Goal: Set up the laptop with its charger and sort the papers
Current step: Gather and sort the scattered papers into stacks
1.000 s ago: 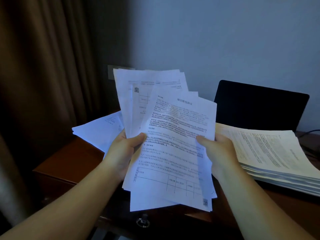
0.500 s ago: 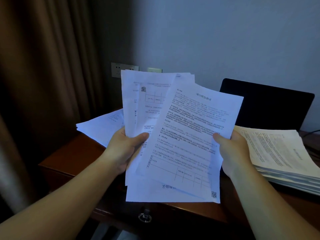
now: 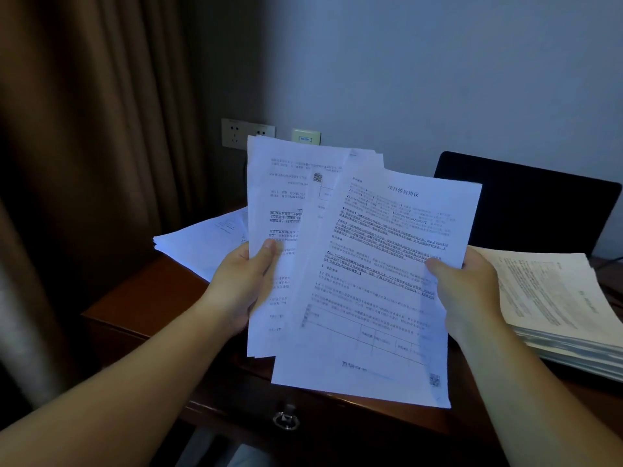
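You stand at a brown wood counter [image 3: 141, 298] in a dim room, with a brown curtain [image 3: 84, 163] on the left and wall plugs [image 3: 247, 133] behind. Your left hand [image 3: 236, 291] is closed on a bunch of papers [image 3: 279, 203], and your right hand [image 3: 468, 298] pinches one printed sheet [image 3: 377, 281] in front. A dark laptop [image 3: 526, 210] stands open behind a thick paper stack [image 3: 556, 298] on the right.

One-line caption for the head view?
Left hand and right hand fan printed sheets above a wooden desk.
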`<state>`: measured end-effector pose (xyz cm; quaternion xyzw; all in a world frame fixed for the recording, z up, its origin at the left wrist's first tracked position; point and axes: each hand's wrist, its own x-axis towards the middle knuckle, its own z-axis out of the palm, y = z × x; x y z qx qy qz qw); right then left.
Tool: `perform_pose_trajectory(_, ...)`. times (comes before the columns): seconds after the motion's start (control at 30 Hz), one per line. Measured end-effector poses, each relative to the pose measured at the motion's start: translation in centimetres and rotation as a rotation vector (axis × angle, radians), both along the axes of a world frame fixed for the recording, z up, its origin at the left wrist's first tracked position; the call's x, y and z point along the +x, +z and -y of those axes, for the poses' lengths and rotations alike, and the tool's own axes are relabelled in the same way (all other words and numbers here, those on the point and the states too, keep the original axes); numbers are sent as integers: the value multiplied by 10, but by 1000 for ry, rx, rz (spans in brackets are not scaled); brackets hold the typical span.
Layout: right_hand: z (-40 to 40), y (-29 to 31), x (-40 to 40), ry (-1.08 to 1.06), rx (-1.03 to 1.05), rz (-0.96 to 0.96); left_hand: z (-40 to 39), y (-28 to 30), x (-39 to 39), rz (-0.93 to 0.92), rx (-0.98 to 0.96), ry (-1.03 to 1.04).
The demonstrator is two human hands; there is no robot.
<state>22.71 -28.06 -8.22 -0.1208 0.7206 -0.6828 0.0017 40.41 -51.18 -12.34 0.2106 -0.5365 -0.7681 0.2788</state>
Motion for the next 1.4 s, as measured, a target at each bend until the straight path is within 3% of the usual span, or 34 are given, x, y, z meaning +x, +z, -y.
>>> perform_pose_trajectory(0.33, 8, 50, 17, 144, 188, -451, 10, 13, -1, 36, 136, -11)
perform_pose_trajectory(0.47, 17, 61, 24, 221, 300, -769, 6, 16, 13, -75, 339, -267)
perform_pose_trajectory(0.6, 32, 57, 41, 351, 408, -1178, -1, 17, 17, -67, 376, -394)
perform_pose_trajectory(0.83, 62, 21, 86, 325, 475, -1517, -24, 30, 17, -102, 433, -551)
perform_pose_trajectory(0.93, 72, 12, 92, 293, 392, -1512, -32, 32, 17, -121, 445, -570)
perform_pose_trajectory(1.07, 80, -3, 91, 156, 196, -1321, -41, 28, 12, -214, 550, -584)
perform_pose_trajectory(1.17, 80, -9, 89, 151, 69, -1104, -38, 13, 13, -135, 280, -488)
perform_pose_trajectory(1.33, 77, -5, 93, 125, -141, -701, -52, 13, 11, -197, 264, -594)
perform_pose_trajectory(1.4, 78, -3, 95, 92, -143, -703, -58, 14, 9, -225, 173, -612)
